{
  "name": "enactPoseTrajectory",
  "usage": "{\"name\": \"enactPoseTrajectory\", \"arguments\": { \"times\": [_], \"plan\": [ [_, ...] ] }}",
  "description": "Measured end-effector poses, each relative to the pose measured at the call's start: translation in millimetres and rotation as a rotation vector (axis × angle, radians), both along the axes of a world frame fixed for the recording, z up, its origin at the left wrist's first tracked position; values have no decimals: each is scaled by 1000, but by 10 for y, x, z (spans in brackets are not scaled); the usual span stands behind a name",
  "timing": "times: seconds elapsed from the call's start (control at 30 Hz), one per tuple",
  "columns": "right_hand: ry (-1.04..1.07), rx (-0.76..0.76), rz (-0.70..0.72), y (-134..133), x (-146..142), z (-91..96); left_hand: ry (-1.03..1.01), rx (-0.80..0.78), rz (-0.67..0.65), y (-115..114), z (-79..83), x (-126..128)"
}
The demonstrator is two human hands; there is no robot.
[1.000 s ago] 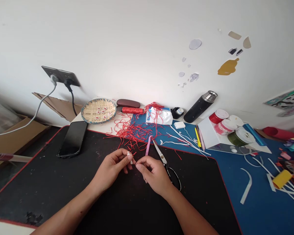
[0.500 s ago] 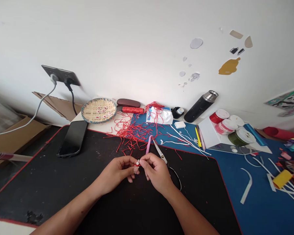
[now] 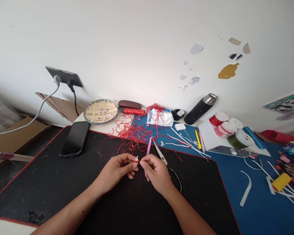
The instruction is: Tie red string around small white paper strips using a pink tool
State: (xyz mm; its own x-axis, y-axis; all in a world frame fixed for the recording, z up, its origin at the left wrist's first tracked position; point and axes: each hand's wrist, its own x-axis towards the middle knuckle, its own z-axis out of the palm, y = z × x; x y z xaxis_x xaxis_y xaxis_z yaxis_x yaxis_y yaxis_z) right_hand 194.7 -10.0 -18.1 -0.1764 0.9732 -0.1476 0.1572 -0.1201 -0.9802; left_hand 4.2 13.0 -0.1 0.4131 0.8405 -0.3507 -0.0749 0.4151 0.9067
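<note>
Between the thumb and fingers of my left hand (image 3: 121,168) is a small white piece with red cord around it (image 3: 136,159), its white tip pointing up. Close beside it, my right hand (image 3: 155,169) is closed in a pinch at the red cord's side; what lies between its fingertips is too small to make out. Just beyond the right hand lie scissors (image 3: 161,156) with partly spread blades and a black handle, and a pink strip-like tool (image 3: 149,146), its near end hidden by the fingers.
Red cord scraps (image 3: 134,132) are heaped behind the hands, near a red thread spool (image 3: 134,111). A woven basket (image 3: 100,121) holds small red-white pieces. A phone (image 3: 74,138) lies left; a black flask (image 3: 199,109) and a white box (image 3: 208,138) with round tubs stand right.
The hands have drawn slightly apart, and the small white piece has shifted a little left and up in my left fingers. The whole view has shifted slightly.
</note>
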Motion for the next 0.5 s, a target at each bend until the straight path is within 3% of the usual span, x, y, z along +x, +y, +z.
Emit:
{"name": "enactPoseTrajectory", "arguments": {
  "times": [0.5],
  "plan": [
    [-38,-4,3,5,-22,-40,-47,-6,30,-12,43,19]
  ]
}}
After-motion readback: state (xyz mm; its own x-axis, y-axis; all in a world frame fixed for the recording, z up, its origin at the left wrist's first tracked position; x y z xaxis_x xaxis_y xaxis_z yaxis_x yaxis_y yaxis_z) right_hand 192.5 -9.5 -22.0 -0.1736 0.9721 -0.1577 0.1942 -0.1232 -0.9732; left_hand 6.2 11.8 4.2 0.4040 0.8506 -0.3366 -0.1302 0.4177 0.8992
